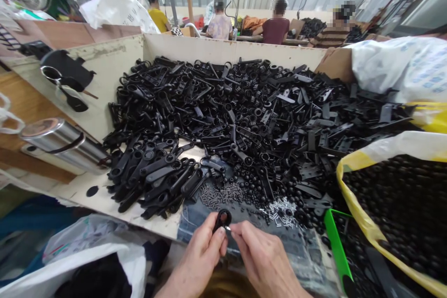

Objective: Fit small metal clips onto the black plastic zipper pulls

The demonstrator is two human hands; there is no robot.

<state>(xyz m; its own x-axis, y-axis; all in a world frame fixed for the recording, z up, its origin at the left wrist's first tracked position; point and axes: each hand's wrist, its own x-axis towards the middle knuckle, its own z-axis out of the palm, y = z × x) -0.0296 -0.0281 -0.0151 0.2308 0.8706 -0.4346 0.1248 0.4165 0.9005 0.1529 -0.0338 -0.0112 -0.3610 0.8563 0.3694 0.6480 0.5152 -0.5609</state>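
Observation:
My left hand is closed around a black plastic part with a ring-shaped end, the ring facing up. Close against that ring, my right hand pinches a small silver metal pin between thumb and forefinger. Whether the pin's tip is inside the part I cannot tell. Just beyond my hands lie a heap of small silver pins, a patch of small greyish pieces and scattered black balls. To the left is a pile of black handle-like parts with ringed ends.
A large mound of black plastic parts fills the walled bench. On the right are a yellow-edged bag of black balls and a green tray. A steel flask lies left. Several people sit at the back.

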